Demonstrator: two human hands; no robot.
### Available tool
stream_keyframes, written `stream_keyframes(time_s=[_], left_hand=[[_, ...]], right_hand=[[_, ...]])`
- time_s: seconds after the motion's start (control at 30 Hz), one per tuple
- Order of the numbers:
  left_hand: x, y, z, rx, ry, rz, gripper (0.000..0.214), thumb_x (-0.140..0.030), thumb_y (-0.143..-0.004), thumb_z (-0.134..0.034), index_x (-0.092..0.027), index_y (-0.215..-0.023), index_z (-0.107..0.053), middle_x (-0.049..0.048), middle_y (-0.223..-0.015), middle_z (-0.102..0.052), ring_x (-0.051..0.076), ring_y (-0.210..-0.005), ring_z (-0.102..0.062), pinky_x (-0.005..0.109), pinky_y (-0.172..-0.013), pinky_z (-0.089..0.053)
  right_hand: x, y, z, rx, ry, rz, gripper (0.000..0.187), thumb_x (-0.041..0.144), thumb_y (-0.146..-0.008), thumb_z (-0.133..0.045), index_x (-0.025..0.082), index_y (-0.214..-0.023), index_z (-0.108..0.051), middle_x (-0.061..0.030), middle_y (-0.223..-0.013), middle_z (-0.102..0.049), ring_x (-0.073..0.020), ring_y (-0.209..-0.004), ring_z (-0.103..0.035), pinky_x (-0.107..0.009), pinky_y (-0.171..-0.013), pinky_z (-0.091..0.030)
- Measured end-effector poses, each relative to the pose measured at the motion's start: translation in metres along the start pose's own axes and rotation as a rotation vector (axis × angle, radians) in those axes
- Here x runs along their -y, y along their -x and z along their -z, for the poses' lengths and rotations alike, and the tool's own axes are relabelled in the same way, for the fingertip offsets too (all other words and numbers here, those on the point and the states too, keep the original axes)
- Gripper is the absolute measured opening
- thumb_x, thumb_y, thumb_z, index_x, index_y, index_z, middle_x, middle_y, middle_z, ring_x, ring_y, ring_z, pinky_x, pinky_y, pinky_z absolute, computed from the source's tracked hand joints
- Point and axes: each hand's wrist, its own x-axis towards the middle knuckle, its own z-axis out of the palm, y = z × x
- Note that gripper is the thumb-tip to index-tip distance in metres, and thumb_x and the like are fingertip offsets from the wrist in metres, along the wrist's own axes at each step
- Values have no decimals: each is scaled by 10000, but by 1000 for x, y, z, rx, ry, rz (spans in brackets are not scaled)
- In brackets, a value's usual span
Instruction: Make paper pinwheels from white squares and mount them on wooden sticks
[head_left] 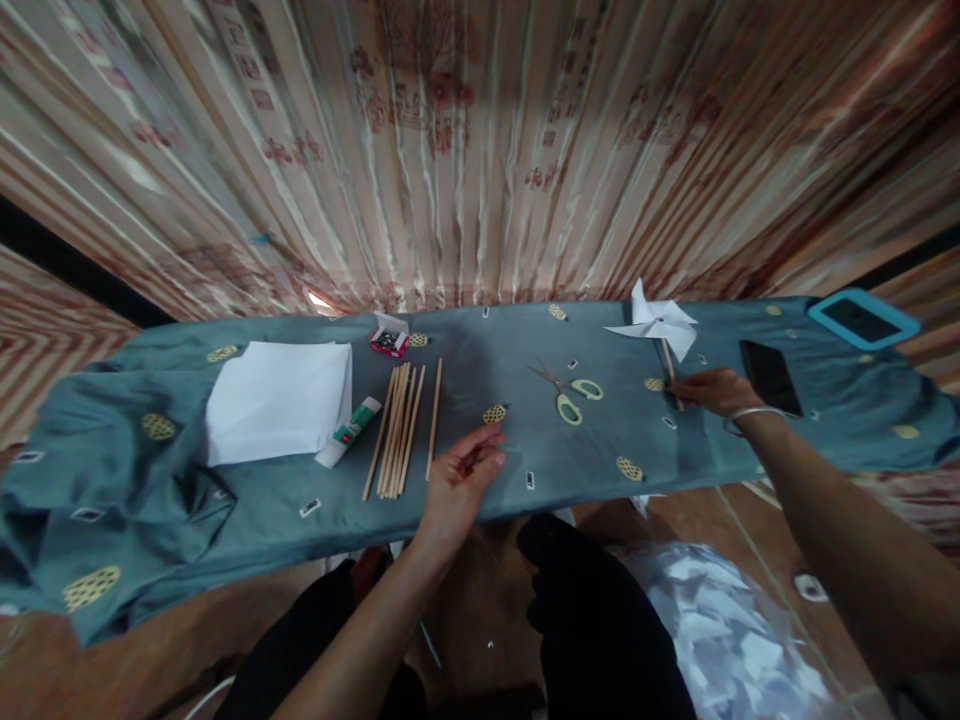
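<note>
On the right of the cloth lies a white paper pinwheel (658, 322) on a wooden stick (667, 358). My right hand (716, 392) has its fingers closed around the lower part of that stick. My left hand (463, 472) is at the front edge of the table, loosely curled, with thumb and fingers apart and nothing seen in them. Just beside it lies a single wooden stick (435, 415), apart from a bunch of several sticks (397, 435). Between my hands rest scissors (568, 390) with green handles, blades partly spread.
Left on the blue-green cloth (480, 350) are a stack of white paper (281, 400), a glue stick (349, 432) and a small red box (388, 338). Right are a dark phone (771, 377) and a blue-framed tablet (862, 316). A bag of paper pieces (712, 620) sits on the floor.
</note>
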Motion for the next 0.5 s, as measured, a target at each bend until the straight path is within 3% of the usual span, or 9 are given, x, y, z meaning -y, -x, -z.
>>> stream_keyframes(time_s=[0.33, 0.5], left_hand=[[1, 3, -4, 28, 3, 41, 352, -322, -622, -845, -216, -950, -778, 42, -875, -731, 156, -822, -642, 284, -793, -498], [4, 3, -5, 40, 5, 59, 364, -327, -619, -847, -207, -956, -776, 46, -903, -718, 134, -759, -610, 259, -729, -475]], right_hand=[[-10, -34, 9, -15, 127, -101, 289, 217, -706, -776, 173, -455, -639, -64, -530, -604, -148, -514, -499, -339, -637, -381], [-25, -48, 4, -194, 195, 33, 345, 201, -642, -795, 186, -368, -585, -42, -431, -533, -142, -437, -465, -334, -560, -361]])
